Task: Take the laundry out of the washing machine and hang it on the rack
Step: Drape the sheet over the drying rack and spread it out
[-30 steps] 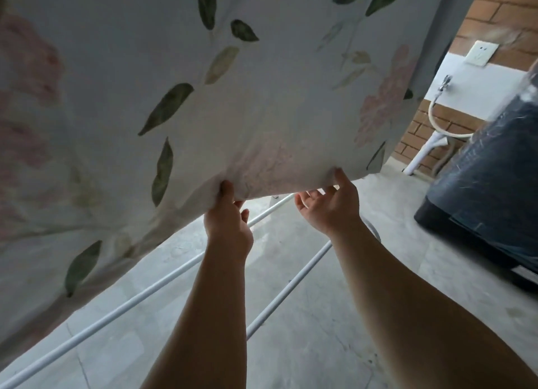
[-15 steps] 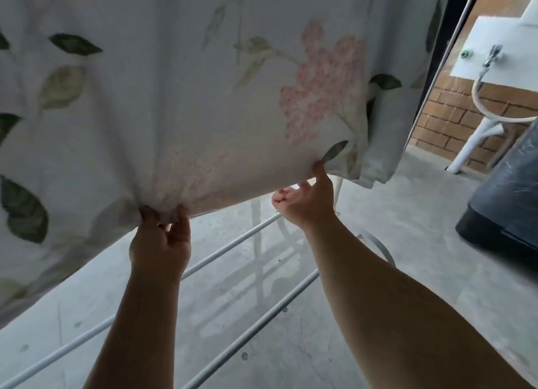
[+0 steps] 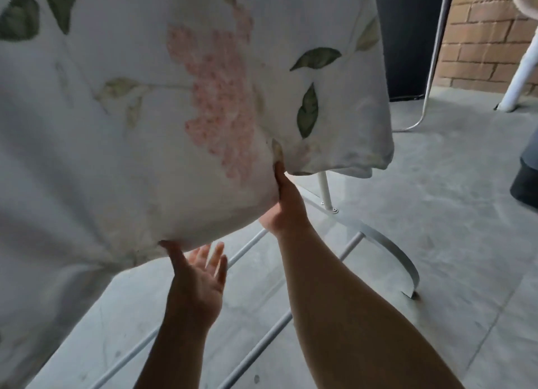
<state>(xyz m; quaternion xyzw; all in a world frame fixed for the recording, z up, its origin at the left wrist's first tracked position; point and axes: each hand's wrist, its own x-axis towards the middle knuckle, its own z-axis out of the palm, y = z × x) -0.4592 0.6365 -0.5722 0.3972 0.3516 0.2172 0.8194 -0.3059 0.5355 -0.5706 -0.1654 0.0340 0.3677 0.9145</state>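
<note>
Head view: the sheet (image 3: 139, 132) fills the upper left, hanging from above the frame, with the rack (image 3: 253, 240) rails running below it. Half a second ago the left hand (image 3: 201, 278) pinched the hem. Now its fingers are spread apart and only the thumb touches. The right hand (image 3: 283, 205) still pinches the edge at centre, its fingers hidden behind the cloth. Spreading looks nearly done. No container's inside shows.

My right hand (image 3: 283, 208) pinches the sheet (image 3: 145, 126) hem. My left hand (image 3: 198, 278) is spread, thumb touching it. The rack (image 3: 393, 247) stands below.
</note>
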